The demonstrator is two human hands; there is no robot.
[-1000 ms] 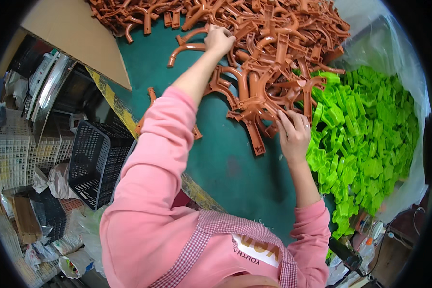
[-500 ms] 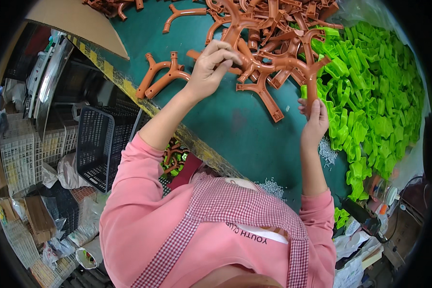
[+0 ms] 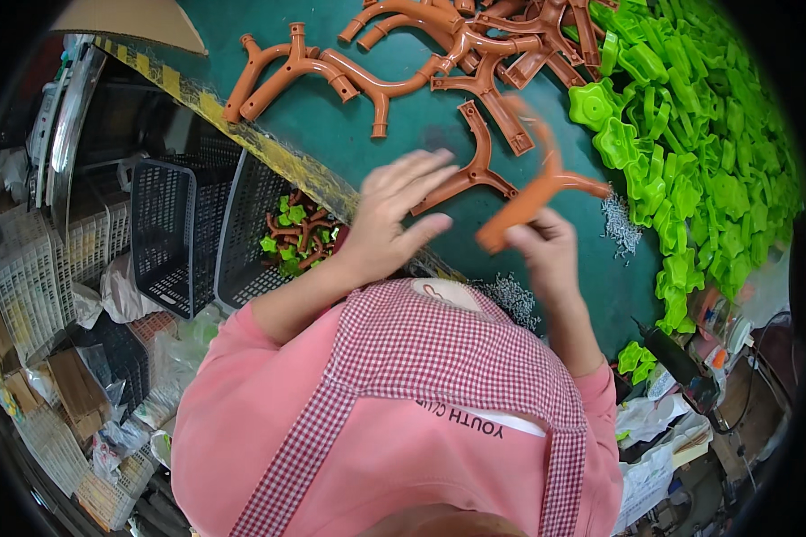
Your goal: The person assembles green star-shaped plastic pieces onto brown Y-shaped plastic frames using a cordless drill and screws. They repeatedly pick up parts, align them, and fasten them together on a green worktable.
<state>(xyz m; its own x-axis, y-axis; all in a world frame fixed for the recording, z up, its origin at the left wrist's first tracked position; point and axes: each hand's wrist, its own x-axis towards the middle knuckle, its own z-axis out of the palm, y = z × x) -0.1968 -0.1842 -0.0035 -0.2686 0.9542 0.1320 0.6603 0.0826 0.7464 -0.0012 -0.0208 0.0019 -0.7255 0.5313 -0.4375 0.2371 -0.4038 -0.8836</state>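
My right hand grips the near end of a brown Y-shaped plastic branch piece, its far arm smeared by motion. Beside it, my left hand is open, fingers stretched and slightly blurred, with nothing visible in it. Just past those fingertips a second brown Y-shaped piece lies on the green tabletop, its hollow side up. Whether my left hand touches this piece I cannot tell. Farther back sits a pile of similar brown branch pieces, and several more lie to its left.
Bright green plastic shapes are heaped on the right. Small grey screws lie beside them, with another small heap at the near edge. Below the yellow-striped edge, a dark crate holds brown and green pieces. A dark power tool rests at lower right.
My left hand has come back from the pile toward my body and opened. My right hand has brought its branch piece inward and nearer. Another Y-shaped piece now lies between the pile and my hands.
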